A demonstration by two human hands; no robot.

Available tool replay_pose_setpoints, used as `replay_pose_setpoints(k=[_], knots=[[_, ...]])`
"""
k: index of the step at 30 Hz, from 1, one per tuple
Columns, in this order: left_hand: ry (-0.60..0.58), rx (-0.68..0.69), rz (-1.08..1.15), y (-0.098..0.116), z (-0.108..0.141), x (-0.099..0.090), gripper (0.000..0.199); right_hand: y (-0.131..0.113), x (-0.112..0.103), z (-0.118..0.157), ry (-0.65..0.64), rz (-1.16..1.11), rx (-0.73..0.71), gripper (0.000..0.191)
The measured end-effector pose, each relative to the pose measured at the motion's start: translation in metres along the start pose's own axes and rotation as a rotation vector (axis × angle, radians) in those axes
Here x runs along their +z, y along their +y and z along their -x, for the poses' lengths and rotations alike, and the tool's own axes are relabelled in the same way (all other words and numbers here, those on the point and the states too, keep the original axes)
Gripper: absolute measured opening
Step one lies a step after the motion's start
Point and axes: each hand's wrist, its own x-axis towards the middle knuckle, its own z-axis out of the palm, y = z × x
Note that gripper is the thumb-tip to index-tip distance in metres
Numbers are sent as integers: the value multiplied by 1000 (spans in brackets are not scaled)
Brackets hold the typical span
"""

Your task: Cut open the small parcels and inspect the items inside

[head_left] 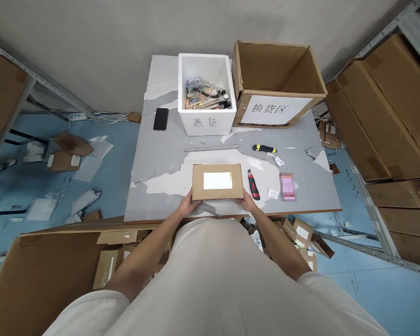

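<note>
A small closed cardboard box [199,182] with a white label on top is held between my two hands at the front of the table. My left hand [188,204] grips its lower left corner, and my right hand [247,201] grips the lower right one; the fingertips are partly hidden by the box. Just right of the box lies a red and black utility knife [253,185]. Farther back rests a yellow and black utility knife [264,148]. A small white packet [273,193] and a blurred pink item [288,187] lie to the right.
A white foam box [207,122] with mixed goods stands at the back, beside an open cardboard carton [245,88] bearing a paper sign. A black phone [160,119] lies at left on the worn grey table [157,154]. Shelves with cartons [388,107] flank the right side.
</note>
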Motion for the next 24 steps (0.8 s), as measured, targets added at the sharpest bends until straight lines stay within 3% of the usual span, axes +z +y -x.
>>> replay_pose_setpoints(k=[6,10,13,19,24], knots=[[64,76,-191,26,9,-20,65,-24,-18,9,-12,62,-35,41],[120,83,-379,54,2,-26,57,-56,-31,5,41,274,-108,40],[107,-4,-414,63,-9,-22,56,-70,-33,-4,78,384,-69,45],[120,-100,-387,62,-23,-16,60,-67,-31,-21,82,265,32,47],[84,-94,-318,55,-24,-20,62,-52,-36,-22,58,162,68,51]])
